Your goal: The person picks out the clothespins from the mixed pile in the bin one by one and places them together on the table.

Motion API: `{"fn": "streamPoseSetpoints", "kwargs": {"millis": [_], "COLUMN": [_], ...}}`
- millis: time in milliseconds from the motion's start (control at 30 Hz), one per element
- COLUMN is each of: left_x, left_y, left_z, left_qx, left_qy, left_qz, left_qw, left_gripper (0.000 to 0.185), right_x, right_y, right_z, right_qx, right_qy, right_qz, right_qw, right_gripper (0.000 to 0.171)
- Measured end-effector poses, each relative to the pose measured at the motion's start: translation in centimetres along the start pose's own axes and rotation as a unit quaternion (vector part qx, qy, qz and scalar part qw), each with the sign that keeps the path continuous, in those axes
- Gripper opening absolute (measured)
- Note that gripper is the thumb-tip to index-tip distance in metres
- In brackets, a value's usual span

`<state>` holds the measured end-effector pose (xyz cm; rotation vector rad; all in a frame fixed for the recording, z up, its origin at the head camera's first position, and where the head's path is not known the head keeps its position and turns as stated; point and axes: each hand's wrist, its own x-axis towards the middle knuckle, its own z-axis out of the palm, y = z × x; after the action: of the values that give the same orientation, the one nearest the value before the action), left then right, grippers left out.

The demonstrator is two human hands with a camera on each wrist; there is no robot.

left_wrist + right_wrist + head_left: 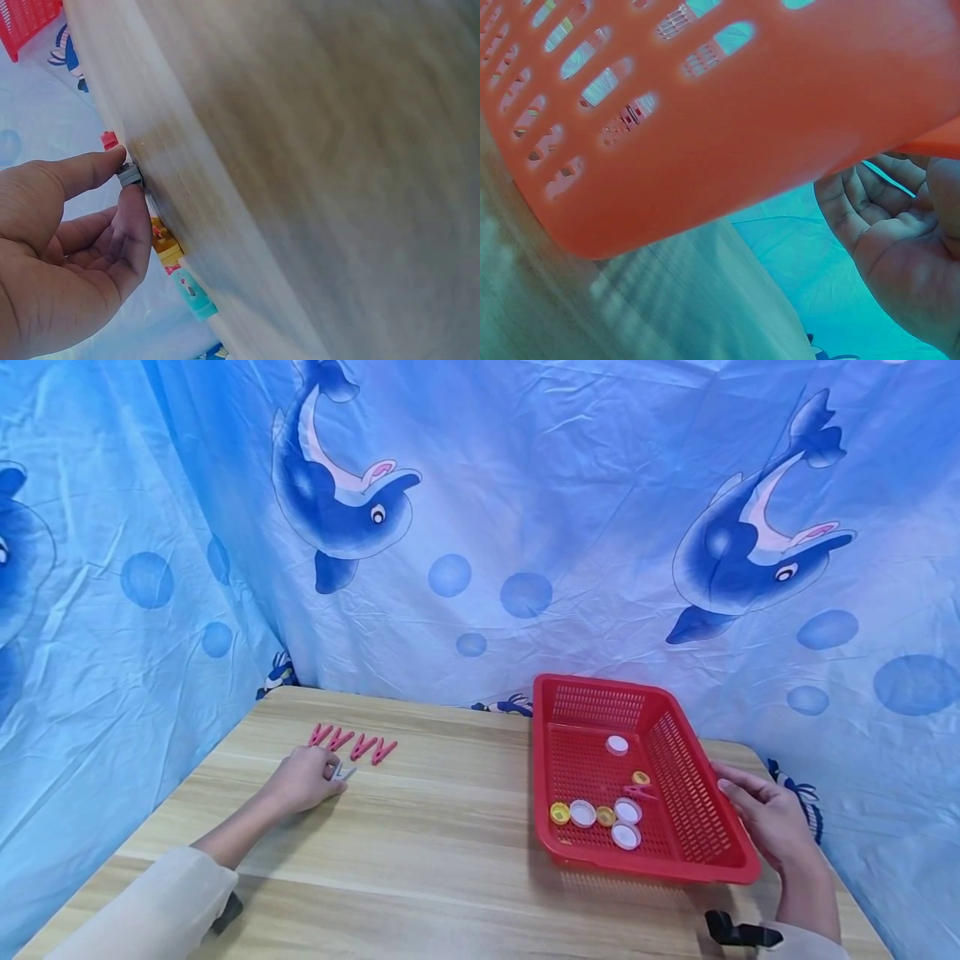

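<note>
**On the wooden table: clip and basket**

Our left hand [303,779] pinches a small grey clip [343,771] beside four pink pegs [352,744]. Our right hand [765,814] grips the perforated red plastic basket [675,847] holding round caps [625,835]. Dolphin-print cloth [480,527] hangs behind.

Four pink pegs [352,743] in a row on the table [450,860]; behind, a blue dolphin curtain [525,527].

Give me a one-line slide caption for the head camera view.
Left hand pinches a white clip beside four pink clips; right hand holds the red basket.
</note>
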<state>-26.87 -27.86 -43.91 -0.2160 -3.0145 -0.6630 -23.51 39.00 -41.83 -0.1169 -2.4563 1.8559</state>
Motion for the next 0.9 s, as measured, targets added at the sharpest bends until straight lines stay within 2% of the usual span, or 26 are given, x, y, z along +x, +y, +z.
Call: {"fn": "streamPoseSetpoints", "kwargs": {"millis": [300, 433, 567, 733, 900], "left_x": [0.1, 0.1, 0.3, 1.3, 2.8], "left_y": [0.1, 0.2, 0.8, 2.9, 6.3], "left_z": [-0.1, -0.4, -1.0, -1.8, -2.6], "left_qx": [-0.001, -0.002, -0.004, 0.017, 0.045], "left_qy": [-0.005, -0.011, 0.0, 0.015, 0.017], "left_qz": [0.003, 0.002, 0.012, 0.05, 0.104], "left_qw": [1.0, 0.9999, 0.9999, 0.9985, 0.9934], "left_gripper": [0.018, 0.032, 0.044, 0.038, 0.03], "right_x": [-0.1, -0.1, -0.1, -0.2, -0.2], "right_y": [0.1, 0.1, 0.0, -0.1, -0.1], "right_z": [0.0, 0.1, 0.2, 0.2, 0.1], "right_qx": [-0.029, -0.032, -0.037, -0.036, -0.037], "right_qy": [0.004, 0.003, 0.003, 0.003, 0.003], "right_qz": [0.001, 0.001, 0.0, 0.0, -0.004], "right_qw": [1.0, 0.999, 0.999, 0.999, 0.999], "right_gripper": [0.066, 0.067, 0.068, 0.068, 0.066]}}
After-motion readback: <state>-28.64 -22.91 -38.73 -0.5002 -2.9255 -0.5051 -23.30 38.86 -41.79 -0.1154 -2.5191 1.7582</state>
